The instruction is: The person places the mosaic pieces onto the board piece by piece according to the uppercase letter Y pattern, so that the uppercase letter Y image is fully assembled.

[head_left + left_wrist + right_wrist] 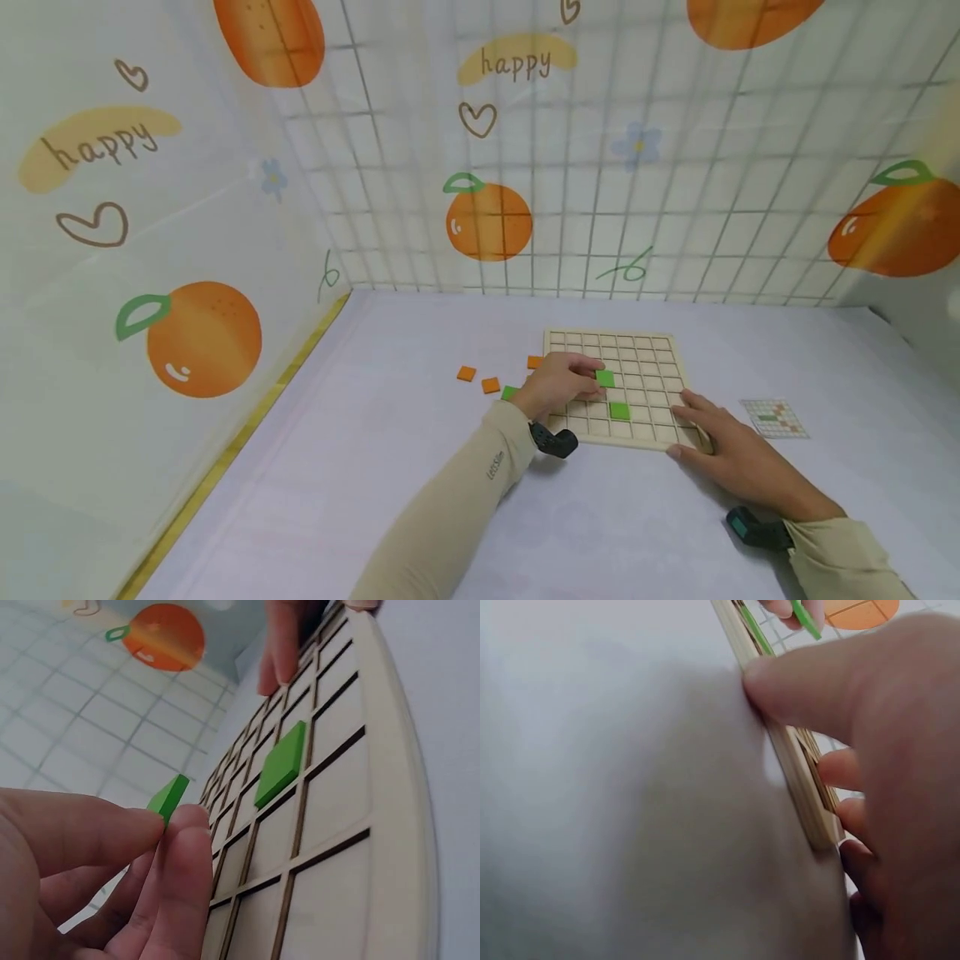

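Observation:
A pale wooden board [652, 352] with a grid of square cells lies on the table. My left hand [558, 383] is over its left half, pinching a green square tile [169, 796] between thumb and fingertips, tilted on edge above the cells. Another green tile [619, 411] sits in a cell near the board's front; the left wrist view shows this seated tile [282, 765] too. At the front right corner, my right hand [742, 454] holds the board, thumb [780, 686] against the front edge and fingers over the right side.
Left of the board lie loose orange tiles [467, 374] and a green tile [509, 393], partly behind the left wrist. A small printed grid card [776, 418] with coloured squares lies to the right. Patterned curtains [405, 208] border the white table at back and left.

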`<state>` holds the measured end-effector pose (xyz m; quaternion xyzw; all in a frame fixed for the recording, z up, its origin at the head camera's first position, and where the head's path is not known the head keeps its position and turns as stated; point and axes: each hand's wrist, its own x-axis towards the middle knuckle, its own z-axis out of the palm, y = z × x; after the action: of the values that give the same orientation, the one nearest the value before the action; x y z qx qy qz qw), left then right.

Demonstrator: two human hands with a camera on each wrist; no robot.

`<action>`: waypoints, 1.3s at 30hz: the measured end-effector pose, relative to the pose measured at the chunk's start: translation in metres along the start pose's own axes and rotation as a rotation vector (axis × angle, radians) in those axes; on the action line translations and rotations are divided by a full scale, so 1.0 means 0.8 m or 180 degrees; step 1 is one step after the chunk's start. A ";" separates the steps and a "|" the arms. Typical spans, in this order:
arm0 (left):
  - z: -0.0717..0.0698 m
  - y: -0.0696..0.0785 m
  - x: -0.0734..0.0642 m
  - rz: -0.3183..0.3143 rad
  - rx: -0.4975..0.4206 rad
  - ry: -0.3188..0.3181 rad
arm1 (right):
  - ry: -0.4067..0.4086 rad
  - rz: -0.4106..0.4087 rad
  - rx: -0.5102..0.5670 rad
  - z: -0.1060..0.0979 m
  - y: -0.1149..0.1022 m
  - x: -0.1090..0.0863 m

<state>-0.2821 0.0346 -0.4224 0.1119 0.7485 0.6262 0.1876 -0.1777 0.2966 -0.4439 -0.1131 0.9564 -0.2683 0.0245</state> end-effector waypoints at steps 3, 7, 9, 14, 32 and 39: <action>0.003 -0.001 0.002 0.0116 0.0321 -0.0004 | 0.0030 -0.0039 0.0000 0.001 -0.001 0.000; 0.004 -0.003 0.002 0.0179 0.0510 -0.0013 | 0.0066 -0.0119 0.0018 0.002 -0.003 -0.002; 0.005 -0.003 0.002 0.0182 0.0532 -0.0028 | 0.0057 -0.0117 0.0007 0.002 -0.004 -0.002; 0.008 -0.001 0.005 0.0210 0.0661 0.0013 | 0.0053 -0.0082 -0.0024 -0.002 -0.005 0.000; 0.018 -0.006 0.011 0.0210 0.1248 0.0063 | 0.0116 -0.0114 -0.0022 0.002 0.000 -0.002; 0.019 -0.003 0.009 0.0375 0.1644 0.0002 | 0.0104 -0.0049 -0.0019 0.002 -0.003 -0.001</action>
<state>-0.2815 0.0508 -0.4281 0.1993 0.8757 0.4243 0.1158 -0.1761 0.2942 -0.4444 -0.1161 0.9565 -0.2674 0.0064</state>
